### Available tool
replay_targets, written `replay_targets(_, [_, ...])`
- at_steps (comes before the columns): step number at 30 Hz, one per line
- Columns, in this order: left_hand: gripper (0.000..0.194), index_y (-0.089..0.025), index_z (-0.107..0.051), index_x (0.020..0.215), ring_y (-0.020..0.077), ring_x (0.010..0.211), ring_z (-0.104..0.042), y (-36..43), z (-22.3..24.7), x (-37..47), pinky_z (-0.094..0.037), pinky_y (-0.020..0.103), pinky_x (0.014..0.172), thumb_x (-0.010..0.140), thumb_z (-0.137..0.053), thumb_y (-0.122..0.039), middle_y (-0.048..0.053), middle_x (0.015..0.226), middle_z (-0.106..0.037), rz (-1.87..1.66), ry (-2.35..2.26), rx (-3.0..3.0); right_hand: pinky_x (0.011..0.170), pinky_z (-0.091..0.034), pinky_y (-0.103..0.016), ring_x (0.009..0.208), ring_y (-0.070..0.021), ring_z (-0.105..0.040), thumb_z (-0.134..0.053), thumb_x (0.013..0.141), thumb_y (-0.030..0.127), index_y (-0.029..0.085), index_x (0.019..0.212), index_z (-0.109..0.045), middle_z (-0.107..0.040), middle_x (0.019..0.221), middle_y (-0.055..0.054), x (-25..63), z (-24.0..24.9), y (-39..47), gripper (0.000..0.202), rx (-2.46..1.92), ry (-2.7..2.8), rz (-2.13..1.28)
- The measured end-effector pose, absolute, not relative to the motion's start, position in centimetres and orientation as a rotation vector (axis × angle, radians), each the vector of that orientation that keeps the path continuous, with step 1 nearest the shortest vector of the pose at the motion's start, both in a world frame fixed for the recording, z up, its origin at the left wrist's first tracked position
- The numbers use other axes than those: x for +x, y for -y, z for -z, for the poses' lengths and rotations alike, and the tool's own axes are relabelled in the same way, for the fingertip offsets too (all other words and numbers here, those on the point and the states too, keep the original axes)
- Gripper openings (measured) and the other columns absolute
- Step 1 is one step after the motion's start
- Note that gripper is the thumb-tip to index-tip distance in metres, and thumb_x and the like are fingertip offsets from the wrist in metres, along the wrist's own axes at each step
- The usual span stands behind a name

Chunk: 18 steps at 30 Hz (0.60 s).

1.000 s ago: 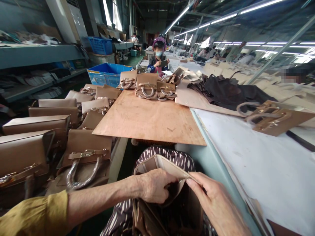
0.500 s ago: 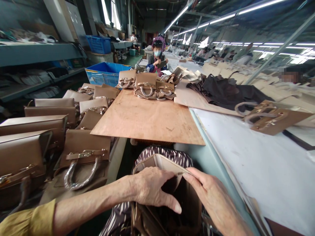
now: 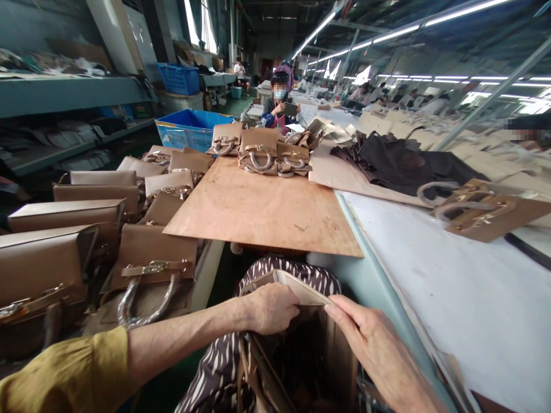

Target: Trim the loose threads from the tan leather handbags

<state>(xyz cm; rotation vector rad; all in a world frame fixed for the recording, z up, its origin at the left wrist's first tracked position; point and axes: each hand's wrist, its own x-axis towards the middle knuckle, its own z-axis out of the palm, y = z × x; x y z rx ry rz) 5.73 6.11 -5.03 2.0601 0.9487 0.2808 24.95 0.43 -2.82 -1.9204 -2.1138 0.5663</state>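
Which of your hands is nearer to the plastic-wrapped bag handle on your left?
Left. The left hand grips the rim of the open bag on the lap, closer to the wrapped handle; the right hand holds the rim's far side.

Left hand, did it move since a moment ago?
Yes. The left hand has pulled its fingers back up to the bag rim, away from the dark opening and toward the board.

Tan leather handbag [image 3: 297,344] on lap, mouth open & facing up, dark lining inside. Pale flap [image 3: 297,288] at far rim pulled up/back. Bag sits upright between both hands, bottom centre.
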Motion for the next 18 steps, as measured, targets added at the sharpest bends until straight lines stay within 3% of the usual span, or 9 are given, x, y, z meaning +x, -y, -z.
replay_targets(5, [0.024,-0.024,-0.069,0.088,0.0180,0.087,-0.061,-7.1,5.1,5.6,-0.045,0.026,0.080,0.079,-0.049,-0.017,0.000,0.087,-0.068,-0.212,-1.099,2.078,0.049,-0.039,-0.015,0.056,-0.0120,-0.053,-0.040,0.088,0.043,0.020,0.077,-0.064,-0.061,0.060,0.004,25.3,2.1,-0.5,0.035,-1.831,2.083,-0.671])
replay_targets(18, [0.015,-0.019,-0.069,0.069,0.0230,0.077,-0.060,-8.5,5.1,5.8,-0.042,0.029,0.067,0.073,-0.055,-0.022,0.005,0.071,-0.065,-0.137,-1.360,2.036,0.051,-0.033,-0.018,0.059,-0.0118,-0.041,-0.032,0.087,0.053,0.020,0.069,-0.049,-0.041,0.060,0.004,26.2,1.5,-0.5,0.042,-2.017,2.007,-0.922])
